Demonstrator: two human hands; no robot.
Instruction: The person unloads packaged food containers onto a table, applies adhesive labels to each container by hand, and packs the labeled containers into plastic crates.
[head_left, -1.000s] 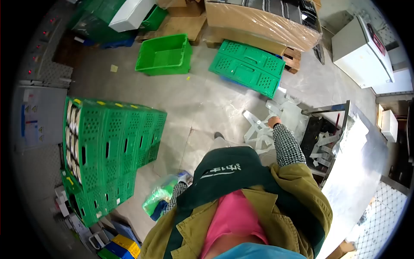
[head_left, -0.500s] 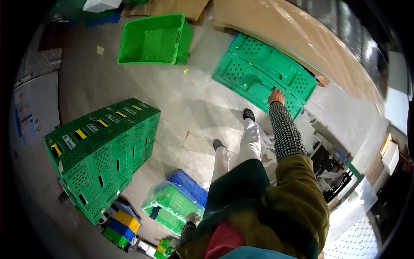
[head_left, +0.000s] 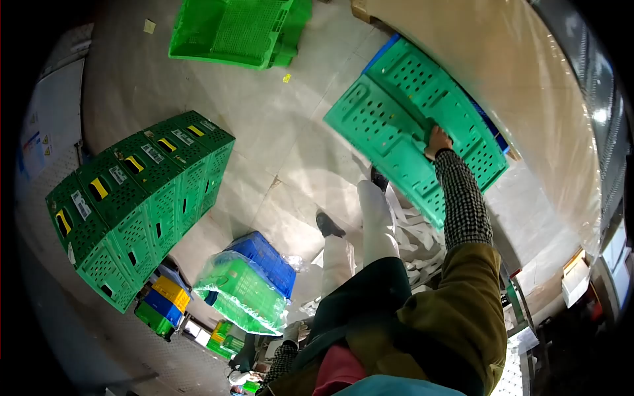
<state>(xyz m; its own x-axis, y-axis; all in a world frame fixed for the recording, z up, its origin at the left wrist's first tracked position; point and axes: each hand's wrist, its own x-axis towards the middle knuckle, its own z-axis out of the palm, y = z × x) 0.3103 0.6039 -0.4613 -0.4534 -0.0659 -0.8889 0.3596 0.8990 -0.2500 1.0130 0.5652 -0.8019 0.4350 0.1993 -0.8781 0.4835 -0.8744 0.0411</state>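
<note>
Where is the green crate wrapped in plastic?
In the head view, the wrapped crate is on the person's left, next to the blue crate, near the left hand.

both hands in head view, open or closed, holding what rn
Left hand: too small and unclear to tell.
Right hand: closed on the green perforated plastic crate.

At nine o'clock, five yellow handles (head_left: 99,189) and five white labels (head_left: 117,174). Towards eleven, one open green crate (head_left: 231,32), one yellow scrap (head_left: 286,78) and one pale paper (head_left: 149,26). At two, two perforated green panels (head_left: 382,125). At seven, one blue crate (head_left: 267,257) and one bagged green crate (head_left: 244,290). Near the centre, two dark shoes (head_left: 329,225). At four, white strips (head_left: 422,239), uncountable.
</note>
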